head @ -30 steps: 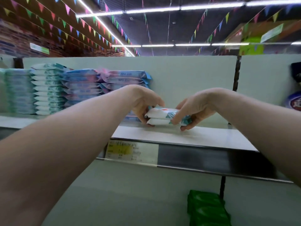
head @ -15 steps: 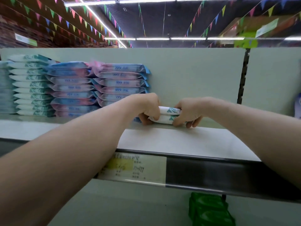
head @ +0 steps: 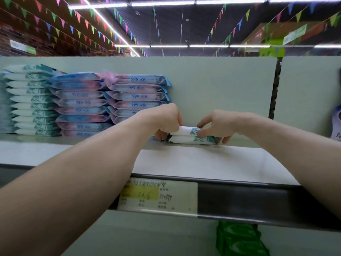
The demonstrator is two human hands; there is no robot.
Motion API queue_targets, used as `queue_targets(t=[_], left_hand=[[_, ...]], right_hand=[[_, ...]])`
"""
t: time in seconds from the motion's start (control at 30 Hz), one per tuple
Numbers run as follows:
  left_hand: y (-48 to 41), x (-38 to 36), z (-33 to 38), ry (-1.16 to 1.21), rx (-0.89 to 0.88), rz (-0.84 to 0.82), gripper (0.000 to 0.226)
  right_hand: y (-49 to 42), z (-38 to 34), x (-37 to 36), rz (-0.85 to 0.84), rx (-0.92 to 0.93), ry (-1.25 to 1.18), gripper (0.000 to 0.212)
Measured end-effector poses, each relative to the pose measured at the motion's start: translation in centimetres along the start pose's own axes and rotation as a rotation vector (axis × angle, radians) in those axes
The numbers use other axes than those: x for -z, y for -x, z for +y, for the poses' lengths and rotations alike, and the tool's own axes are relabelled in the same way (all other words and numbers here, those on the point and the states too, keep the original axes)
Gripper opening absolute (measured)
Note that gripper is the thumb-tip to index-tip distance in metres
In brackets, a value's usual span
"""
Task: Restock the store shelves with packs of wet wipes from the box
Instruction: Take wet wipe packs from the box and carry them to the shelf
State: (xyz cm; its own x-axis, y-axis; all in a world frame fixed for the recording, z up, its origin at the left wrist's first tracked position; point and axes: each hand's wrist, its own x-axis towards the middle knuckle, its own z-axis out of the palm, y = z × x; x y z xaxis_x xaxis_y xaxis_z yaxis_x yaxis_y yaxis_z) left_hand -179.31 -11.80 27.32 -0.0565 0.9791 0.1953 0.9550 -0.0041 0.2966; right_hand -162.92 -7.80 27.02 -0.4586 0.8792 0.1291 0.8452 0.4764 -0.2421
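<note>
Far left on the shelf (head: 203,163): a tall stack of white-and-teal packs (head: 31,100), lying flat one on another against the back panel. Just right of it, two blue-and-pink stacks (head: 110,100) marked 999, side by side and touching.

Centre: your left hand (head: 166,121) is curled round the left end of the two held packs (head: 190,135), knuckles up, just beside the right 999 stack. The two held packs are white with teal print, one on top of the other. They lie far back on the shelf, and the lower one looks to be resting on its surface. Your right hand (head: 217,126) clamps their right end, thumb on the top pack and fingers wrapped round the end and underneath.

Handling, as a judgement: these look like light, soft film pouches that give under pressure. The film is probably slick, so the top pack may slide off the lower one if you let go one side at a time. The short ends, where you hold now, seem the best grip. Squeeze both together and push them level against the neighbouring stack.

Nearer you, a price label (head: 156,196) sits on the shelf's front rail. Below it, right of centre, lie green packs (head: 238,239). The supply box is not in view.
</note>
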Motion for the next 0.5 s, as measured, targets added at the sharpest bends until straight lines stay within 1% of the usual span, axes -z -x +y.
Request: queue_targets(t=[0.1,0.13,0.2,0.3,0.37,0.5], left_hand=[[-0.1,-0.2,-0.3,0.015,-0.038,-0.002,0.029],[0.0,-0.2,-0.4,-0.003,-0.052,-0.025,0.026],[0.1,-0.5,-0.7,-0.078,-0.087,-0.054,0.030],[0.2,-1.0,-1.0,-0.254,-0.132,0.018,0.041],[0.1,-1.1,-1.1,-0.334,-0.142,0.070,0.044],[0.2,-0.9,-1.2,-0.374,-0.147,0.094,0.041]], right_hand=[[-0.1,0.0,-0.3,0.058,0.014,0.004,0.031],[-0.1,0.1,-0.4,0.063,0.017,-0.004,0.031],[0.0,0.2,-0.4,0.050,0.020,-0.017,0.039],[0.2,0.4,-0.7,0.024,0.027,-0.006,0.051],[0.1,0.4,-1.0,0.053,0.039,0.002,0.053],[-0.1,0.3,-1.3,0.087,0.055,0.004,0.050]])
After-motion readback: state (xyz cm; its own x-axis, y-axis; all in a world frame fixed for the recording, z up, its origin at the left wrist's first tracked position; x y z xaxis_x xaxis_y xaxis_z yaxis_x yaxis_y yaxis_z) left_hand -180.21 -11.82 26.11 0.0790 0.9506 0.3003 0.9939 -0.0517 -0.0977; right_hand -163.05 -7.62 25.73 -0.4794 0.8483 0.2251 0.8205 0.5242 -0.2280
